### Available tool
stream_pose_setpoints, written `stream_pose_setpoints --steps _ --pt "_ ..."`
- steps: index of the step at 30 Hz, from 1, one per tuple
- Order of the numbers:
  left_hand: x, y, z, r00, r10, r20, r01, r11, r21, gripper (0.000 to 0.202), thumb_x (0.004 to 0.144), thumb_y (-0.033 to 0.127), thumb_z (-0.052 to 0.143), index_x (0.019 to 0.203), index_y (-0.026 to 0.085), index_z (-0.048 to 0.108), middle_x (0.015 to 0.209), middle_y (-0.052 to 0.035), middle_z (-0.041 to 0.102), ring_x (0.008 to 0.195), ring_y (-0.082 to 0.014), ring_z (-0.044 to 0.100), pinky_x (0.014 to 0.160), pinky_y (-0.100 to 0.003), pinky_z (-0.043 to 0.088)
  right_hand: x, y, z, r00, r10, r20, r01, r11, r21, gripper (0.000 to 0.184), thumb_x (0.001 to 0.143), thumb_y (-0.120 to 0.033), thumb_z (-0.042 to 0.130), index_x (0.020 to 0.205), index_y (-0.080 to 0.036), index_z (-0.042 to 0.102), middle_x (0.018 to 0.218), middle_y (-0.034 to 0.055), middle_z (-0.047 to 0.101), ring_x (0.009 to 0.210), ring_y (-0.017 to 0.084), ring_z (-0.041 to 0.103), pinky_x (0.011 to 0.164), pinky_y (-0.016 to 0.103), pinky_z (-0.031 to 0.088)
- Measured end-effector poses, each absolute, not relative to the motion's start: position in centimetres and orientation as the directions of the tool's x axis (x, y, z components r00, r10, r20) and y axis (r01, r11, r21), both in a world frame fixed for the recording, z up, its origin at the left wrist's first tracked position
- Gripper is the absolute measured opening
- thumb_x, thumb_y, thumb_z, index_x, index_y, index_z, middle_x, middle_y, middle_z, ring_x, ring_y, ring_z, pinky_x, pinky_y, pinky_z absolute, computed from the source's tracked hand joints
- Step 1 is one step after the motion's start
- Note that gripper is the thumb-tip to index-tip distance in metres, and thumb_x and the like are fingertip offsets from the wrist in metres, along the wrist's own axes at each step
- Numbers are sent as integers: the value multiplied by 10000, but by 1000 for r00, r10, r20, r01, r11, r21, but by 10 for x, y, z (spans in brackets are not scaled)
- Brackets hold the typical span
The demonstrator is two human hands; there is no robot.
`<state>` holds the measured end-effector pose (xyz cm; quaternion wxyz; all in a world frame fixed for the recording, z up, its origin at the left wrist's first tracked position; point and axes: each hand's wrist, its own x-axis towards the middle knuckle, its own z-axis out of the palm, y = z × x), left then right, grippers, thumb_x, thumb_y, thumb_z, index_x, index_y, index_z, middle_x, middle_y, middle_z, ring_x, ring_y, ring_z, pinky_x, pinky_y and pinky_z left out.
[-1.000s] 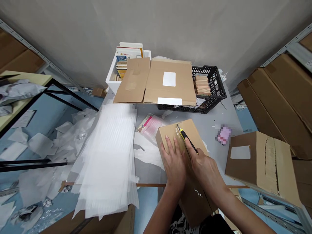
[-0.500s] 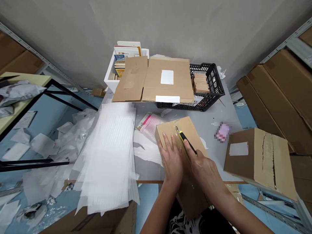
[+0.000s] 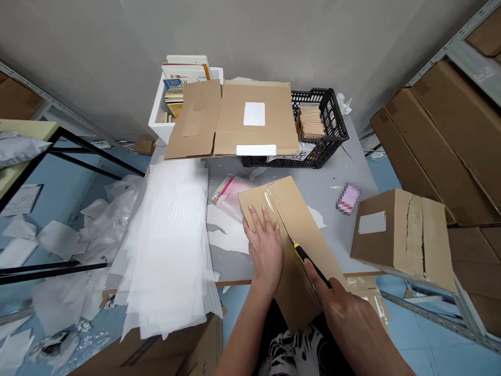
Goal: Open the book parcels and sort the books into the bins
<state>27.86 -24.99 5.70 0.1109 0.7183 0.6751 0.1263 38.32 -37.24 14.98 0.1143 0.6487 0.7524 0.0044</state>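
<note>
Left hand (image 3: 266,250) is lying flat on the top of a cardboard box (image 3: 299,214), fingers spread a little, holding nothing. Right hand (image 3: 344,308) is gripping a black-and-yellow utility knife (image 3: 315,266), index finger running along the handle; knife tip is meeting the lengthwise seam about mid-box, to the right of the left hand. Box is resting at the near edge of the grey surface (image 3: 237,269), set at a slant, near end hanging over toward the person's body.

Just left of the box, a pink-and-clear packet (image 3: 233,196) and torn white paper (image 3: 225,245) are lying on the surface. Further left, a pile of white foam sheets (image 3: 168,240) is drooping over the near edge. To the right, a small pink item (image 3: 348,198), blurred out, is lying near a second carton (image 3: 373,245) that is showing a white label.

At the back, a flattened cardboard piece (image 3: 230,122) is lying across a white bin (image 3: 156,117) of books (image 3: 186,73) and a black crate (image 3: 336,133) holding a stack of thin items (image 3: 311,122).
</note>
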Motion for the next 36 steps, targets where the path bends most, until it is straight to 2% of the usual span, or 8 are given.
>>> stream_pose_setpoints --steps 7,13,19,23,26,29,32,36 --pt "280 -248 57 42 999 -3 947 -39 320 568 945 333 355 1485 174 284 1583 -147 159 1383 -405 264 876 -524 549 392 -417 148 -123 978 -169 990 133 51 878 618 73 403 1458 -177 339 669 -5 614 369 84 502 352 188 339" --pt "280 -248 60 35 999 -32 939 -22 343 570 946 350 334 1487 182 274 1586 -149 138 1370 -430 266 841 -561 549 396 -434 150 -121 982 -145 989 132 70 806 593 79 400 1368 -132 465 637 -4 582 340 92 493 328 198 326" --pt "281 -249 64 11 997 -78 955 12 297 576 948 366 315 1493 192 253 1591 -148 112 1330 -451 316 763 -584 560 403 -452 149 -157 976 -149 985 166 49 791 569 78 415 1330 -120 508 608 -13 564 326 93 484 323 197 318" --pt "282 -250 64 2 998 -58 949 16 315 573 948 384 309 1492 208 258 1593 -139 114 1333 -436 321 792 -577 552 410 -483 139 -148 984 -99 988 152 26 771 592 45 451 1341 -134 499 587 -22 543 304 95 472 307 192 307" --pt "283 -250 64 -5 998 -69 950 27 311 580 948 395 302 1495 212 245 1595 -137 105 1338 -435 314 808 -594 539 417 -502 135 -141 984 -108 990 140 -21 809 617 22 473 1409 -134 420 597 -26 542 325 98 496 311 181 334" --pt "285 -250 65 -16 997 -77 955 38 294 587 945 399 308 1499 219 231 1596 -133 105 1341 -433 312 810 -612 530 424 -510 138 -157 977 -142 985 145 -93 877 629 25 471 1474 -151 315 629 -17 571 342 99 512 317 172 362" --pt "286 -251 65 -19 998 -66 952 38 304 583 945 399 304 1495 215 242 1593 -142 113 1340 -433 314 811 -620 524 434 -514 150 -107 974 -198 976 65 -207 900 661 12 482 1500 -234 266 688 12 624 387 118 548 348 184 412" --pt "291 -253 63 -45 997 -58 944 61 325 580 943 399 310 1489 209 258 1588 -159 122 1337 -434 317 824 -628 510 460 -521 165 16 958 -288 860 -160 -484 704 803 -108 504 1439 -380 374 726 25 666 453 150 581 423 239 486"
